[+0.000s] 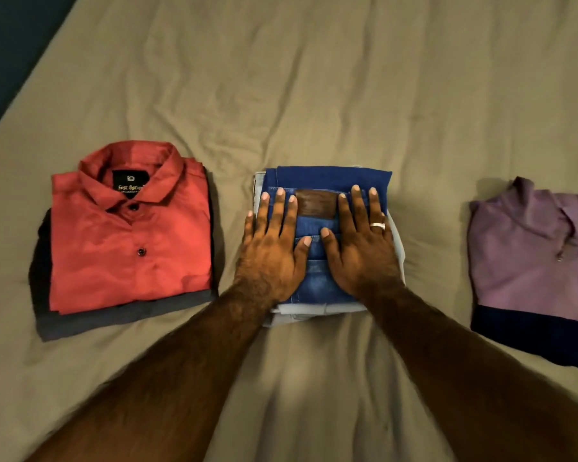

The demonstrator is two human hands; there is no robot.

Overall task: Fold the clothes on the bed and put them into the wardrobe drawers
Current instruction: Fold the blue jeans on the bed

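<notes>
Both hands lie flat, fingers straight and slightly spread, palms down on the folded jeans (327, 176) — the left hand (274, 248) on the near-left part of the fold, the right hand (361, 248) beside it, thumbs almost meeting over the middle. Nothing is gripped or pinched; the fingers only press on the denim. Between the two sets of fingertips sits a brown patch (316, 203), and a ring (377, 225) shows on one finger of the right hand. The jeans rest on a paler folded garment (301, 311), whose edges stick out on the left, right and near sides of the hands. This stack lies on the bed (314, 78), directly ahead of the person. To the left of the left hand, apart from the stack, a folded red shirt (131, 235) lies collar away, on top of a dark garment (114, 320) that shows along its left and near edges. Well to the right of the right hand a folded purple top (528, 248) sits on a navy piece (531, 338), cut off by the frame edge. Bare strips of wrinkled sheet separate the three stacks, and beyond the fingertips the sheet runs open — its left edge meets a dark strip at the far left.
</notes>
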